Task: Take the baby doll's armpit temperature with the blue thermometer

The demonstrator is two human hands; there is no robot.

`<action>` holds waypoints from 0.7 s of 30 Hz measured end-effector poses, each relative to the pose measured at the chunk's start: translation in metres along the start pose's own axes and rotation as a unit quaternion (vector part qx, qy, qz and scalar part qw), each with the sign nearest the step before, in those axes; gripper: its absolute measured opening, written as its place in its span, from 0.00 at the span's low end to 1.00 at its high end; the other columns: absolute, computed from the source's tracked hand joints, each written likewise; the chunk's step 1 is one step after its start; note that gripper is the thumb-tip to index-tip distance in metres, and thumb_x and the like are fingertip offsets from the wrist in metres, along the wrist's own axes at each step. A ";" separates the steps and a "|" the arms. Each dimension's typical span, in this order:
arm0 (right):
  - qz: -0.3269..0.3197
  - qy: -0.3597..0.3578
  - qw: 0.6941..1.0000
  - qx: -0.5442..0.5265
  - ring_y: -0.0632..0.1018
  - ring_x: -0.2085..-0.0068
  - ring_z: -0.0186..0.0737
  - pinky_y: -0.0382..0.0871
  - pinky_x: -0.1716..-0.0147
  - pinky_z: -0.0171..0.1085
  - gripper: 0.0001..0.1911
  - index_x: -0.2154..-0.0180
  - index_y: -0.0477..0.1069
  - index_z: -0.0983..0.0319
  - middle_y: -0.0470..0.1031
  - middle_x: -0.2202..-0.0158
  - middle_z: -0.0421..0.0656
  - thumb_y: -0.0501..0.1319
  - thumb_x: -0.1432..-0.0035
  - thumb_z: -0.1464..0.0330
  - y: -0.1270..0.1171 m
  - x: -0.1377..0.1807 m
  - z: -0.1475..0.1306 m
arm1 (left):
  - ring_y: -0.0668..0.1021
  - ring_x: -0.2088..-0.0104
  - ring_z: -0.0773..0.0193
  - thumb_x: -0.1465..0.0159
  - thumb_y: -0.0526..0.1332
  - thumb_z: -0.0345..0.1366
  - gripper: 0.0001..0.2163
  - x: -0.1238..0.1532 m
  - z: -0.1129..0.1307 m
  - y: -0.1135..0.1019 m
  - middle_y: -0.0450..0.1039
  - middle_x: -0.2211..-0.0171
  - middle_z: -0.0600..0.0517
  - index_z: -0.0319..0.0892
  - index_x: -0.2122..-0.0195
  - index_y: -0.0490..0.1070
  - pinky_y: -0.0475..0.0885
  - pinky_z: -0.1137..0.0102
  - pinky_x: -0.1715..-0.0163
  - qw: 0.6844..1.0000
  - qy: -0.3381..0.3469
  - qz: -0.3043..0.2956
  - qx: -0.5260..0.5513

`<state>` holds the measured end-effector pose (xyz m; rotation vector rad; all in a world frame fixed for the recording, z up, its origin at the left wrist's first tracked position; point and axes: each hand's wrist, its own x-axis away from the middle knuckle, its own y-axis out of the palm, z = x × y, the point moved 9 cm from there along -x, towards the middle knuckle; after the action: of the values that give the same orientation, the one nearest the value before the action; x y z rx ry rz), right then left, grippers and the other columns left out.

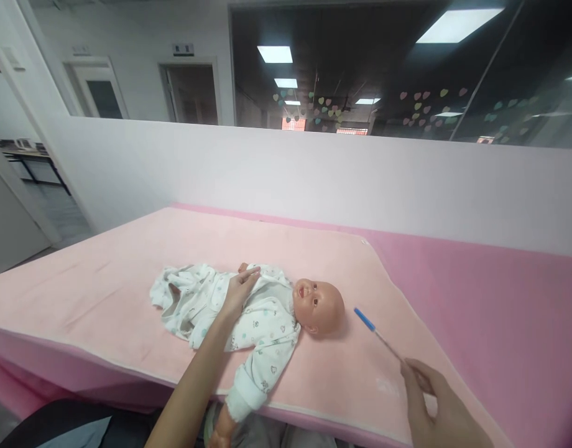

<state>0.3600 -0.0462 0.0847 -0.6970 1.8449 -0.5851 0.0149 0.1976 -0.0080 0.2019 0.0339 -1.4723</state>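
Left hand (242, 292) is lying flat on the chest of the doll (273, 317), fingers close together; right hand (451, 420) is pinching the stick (388, 345) near its lower end. Blue tip (364, 319) is pointing from the right hand toward the doll's head, just beside it; can't tell if it's touching the bench (127, 249). Looks like they're steadying and lining up; next move probably calls for a light, controlled tip.

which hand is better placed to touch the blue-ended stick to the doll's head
Likely the right hand: it holds the stick, blue end near the doll's head; the left hand lies on the doll's clothes.
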 end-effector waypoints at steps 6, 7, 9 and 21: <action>-0.016 -0.246 0.966 -0.079 0.74 0.72 0.40 0.62 0.72 0.37 0.13 0.71 0.69 0.59 0.75 0.74 0.43 0.49 0.39 0.69 0.040 -0.044 -0.154 | 0.75 0.60 0.59 0.46 0.62 0.48 0.24 0.001 0.004 0.000 0.74 0.64 0.46 0.39 0.51 0.71 0.70 0.70 0.64 1.000 0.026 -0.003 0.012; -0.038 -0.273 0.960 -0.056 0.73 0.74 0.39 0.61 0.73 0.37 0.13 0.75 0.66 0.59 0.72 0.77 0.43 0.49 0.41 0.72 0.061 -0.048 -0.173 | 0.75 0.62 0.60 0.47 0.62 0.48 0.25 0.002 0.005 0.000 0.74 0.66 0.47 0.39 0.51 0.70 0.70 0.71 0.65 0.999 0.027 -0.006 0.019; -0.080 -0.291 0.953 -0.001 0.70 0.77 0.38 0.58 0.75 0.37 0.14 0.79 0.62 0.60 0.70 0.80 0.43 0.50 0.45 0.78 0.106 -0.057 -0.199 | 0.75 0.65 0.62 0.47 0.63 0.48 0.26 0.003 0.007 0.001 0.72 0.70 0.50 0.40 0.50 0.70 0.69 0.72 0.67 0.999 0.030 -0.011 0.040; -0.213 -0.271 0.935 0.082 0.76 0.73 0.43 0.59 0.74 0.35 0.09 0.69 0.69 0.67 0.75 0.75 0.50 0.56 0.50 0.84 0.221 -0.087 -0.239 | 0.70 0.75 0.70 0.51 0.66 0.48 0.24 0.006 0.003 0.010 0.68 0.74 0.54 0.40 0.56 0.67 0.63 0.76 0.74 0.992 -0.004 -0.049 0.117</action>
<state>0.1198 0.1898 0.0763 -1.0376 1.1230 -0.7272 0.0249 0.1918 -0.0052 0.3895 -0.1388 -1.5746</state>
